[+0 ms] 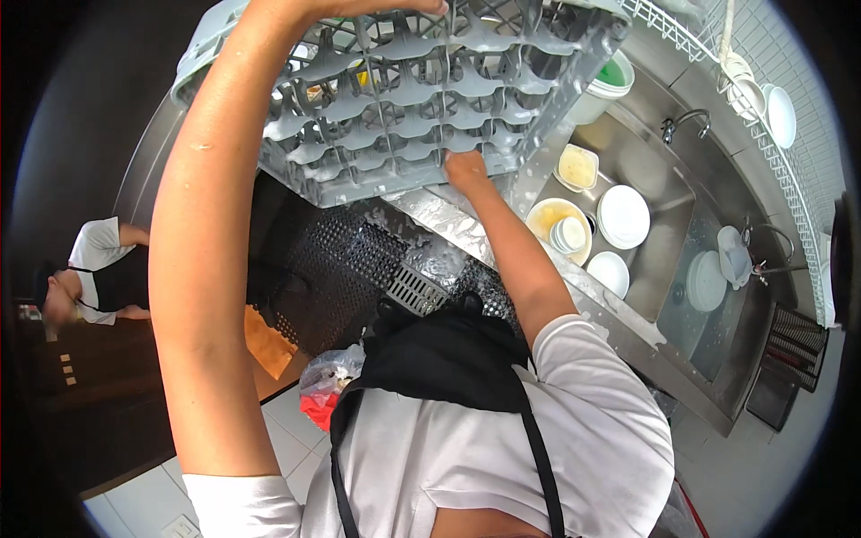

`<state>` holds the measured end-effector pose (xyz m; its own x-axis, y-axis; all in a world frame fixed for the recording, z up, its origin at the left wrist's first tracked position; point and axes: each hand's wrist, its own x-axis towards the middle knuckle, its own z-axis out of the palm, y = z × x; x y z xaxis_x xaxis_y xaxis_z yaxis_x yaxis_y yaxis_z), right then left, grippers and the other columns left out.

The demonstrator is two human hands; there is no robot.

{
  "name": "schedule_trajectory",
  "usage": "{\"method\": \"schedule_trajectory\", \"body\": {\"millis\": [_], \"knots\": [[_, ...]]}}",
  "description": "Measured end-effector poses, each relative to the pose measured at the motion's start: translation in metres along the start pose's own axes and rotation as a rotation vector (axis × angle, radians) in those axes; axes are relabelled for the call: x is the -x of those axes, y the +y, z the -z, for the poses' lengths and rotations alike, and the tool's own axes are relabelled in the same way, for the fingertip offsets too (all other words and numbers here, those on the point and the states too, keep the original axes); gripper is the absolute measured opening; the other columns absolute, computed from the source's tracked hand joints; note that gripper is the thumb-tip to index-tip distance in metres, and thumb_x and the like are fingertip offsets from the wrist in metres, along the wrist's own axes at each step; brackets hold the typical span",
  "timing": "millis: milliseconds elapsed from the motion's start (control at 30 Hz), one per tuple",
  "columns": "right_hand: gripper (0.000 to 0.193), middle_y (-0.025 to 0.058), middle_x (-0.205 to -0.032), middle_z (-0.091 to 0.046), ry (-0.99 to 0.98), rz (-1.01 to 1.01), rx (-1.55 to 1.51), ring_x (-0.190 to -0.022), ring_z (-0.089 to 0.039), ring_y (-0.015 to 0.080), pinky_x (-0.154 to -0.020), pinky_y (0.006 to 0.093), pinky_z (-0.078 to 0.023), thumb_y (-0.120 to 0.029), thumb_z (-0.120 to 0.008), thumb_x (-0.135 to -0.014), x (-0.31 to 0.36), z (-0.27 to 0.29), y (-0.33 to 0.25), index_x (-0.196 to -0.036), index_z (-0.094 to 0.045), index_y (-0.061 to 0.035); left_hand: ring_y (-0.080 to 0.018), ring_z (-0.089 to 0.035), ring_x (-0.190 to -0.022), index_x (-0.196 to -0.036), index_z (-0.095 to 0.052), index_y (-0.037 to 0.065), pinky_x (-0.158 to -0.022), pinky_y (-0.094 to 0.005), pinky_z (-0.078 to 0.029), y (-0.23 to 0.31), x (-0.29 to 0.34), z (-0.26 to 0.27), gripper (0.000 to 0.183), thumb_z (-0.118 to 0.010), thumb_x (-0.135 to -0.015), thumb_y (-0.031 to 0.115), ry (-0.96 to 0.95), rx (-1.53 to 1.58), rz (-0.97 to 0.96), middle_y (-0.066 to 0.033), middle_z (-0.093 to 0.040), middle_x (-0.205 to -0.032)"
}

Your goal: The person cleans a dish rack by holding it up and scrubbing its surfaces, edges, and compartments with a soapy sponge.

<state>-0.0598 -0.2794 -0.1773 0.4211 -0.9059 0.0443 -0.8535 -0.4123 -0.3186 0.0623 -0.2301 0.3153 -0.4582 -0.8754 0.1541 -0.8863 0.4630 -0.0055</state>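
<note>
A large grey plastic dish rack [404, 112], streaked with white foam, stands tilted up in front of me, its open grid facing me. My left arm reaches up along its left side. My left hand [377, 5] is at the rack's top, mostly cut off by the upper picture edge; only part of it and a fingertip show, so its grip is unclear. My right hand [465, 170] is closed on the rack's lower edge, right of the middle, its fingers partly hidden by the grid.
A steel sink [664, 179] on the right has white plates [623, 217], a bowl [560, 229] with yellowish liquid and a square container [577, 168]. The second basin holds stacked plates [706, 280] in water. A wire shelf [753, 117] hangs right. Another person [103, 269] stands far left.
</note>
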Motion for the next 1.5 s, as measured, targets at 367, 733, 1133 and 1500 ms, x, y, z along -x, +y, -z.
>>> {"method": "schedule_trajectory", "body": {"millis": [367,733,1133,1500], "knots": [[0.041,0.0173,-0.125,-0.067,0.113,0.036,0.032,-0.123,-0.060,0.0370,-0.105,0.0481,-0.045,-0.027,-0.051,-0.096,-0.031,-0.003,0.012,-0.130,-0.058,-0.0066,-0.0379,-0.068,-0.110,-0.135,-0.069,0.019,-0.098,-0.0438,-0.052,-0.009,-0.002,0.003,0.071,-0.075,-0.069,0.044,0.036,0.037,-0.035,-0.0218,-0.071,-0.120],[0.044,0.0242,-0.125,-0.064,-0.008,0.060,-0.113,-0.120,-0.059,0.0433,-0.100,0.0539,-0.047,-0.022,-0.068,-0.082,0.007,-0.013,0.012,-0.123,-0.066,-0.0057,-0.0384,-0.069,-0.105,-0.133,-0.070,0.019,-0.095,-0.0441,-0.053,-0.030,-0.008,-0.002,0.068,-0.074,-0.070,0.043,0.097,0.060,-0.107,-0.0227,-0.072,-0.115],[0.032,0.0130,-0.123,-0.071,0.092,0.207,0.569,-0.122,-0.063,0.0335,-0.101,0.0561,-0.044,-0.026,-0.059,-0.091,0.007,0.018,-0.002,-0.116,-0.074,-0.0129,-0.0382,-0.072,-0.089,-0.128,-0.072,0.012,-0.086,-0.0439,-0.057,-0.028,-0.021,0.002,0.065,-0.071,-0.068,0.037,0.074,0.095,-0.092,-0.0259,-0.075,-0.099],[0.016,0.0153,-0.104,-0.075,0.157,-0.043,0.213,-0.112,-0.067,0.0345,-0.097,0.0493,-0.050,-0.016,-0.063,-0.087,0.016,0.008,-0.029,-0.093,-0.075,-0.0070,-0.0374,-0.073,-0.091,-0.130,-0.072,0.015,-0.087,-0.0432,-0.057,-0.031,-0.004,0.015,0.066,-0.070,-0.068,0.038,0.006,0.117,-0.059,-0.0246,-0.076,-0.101]]}}
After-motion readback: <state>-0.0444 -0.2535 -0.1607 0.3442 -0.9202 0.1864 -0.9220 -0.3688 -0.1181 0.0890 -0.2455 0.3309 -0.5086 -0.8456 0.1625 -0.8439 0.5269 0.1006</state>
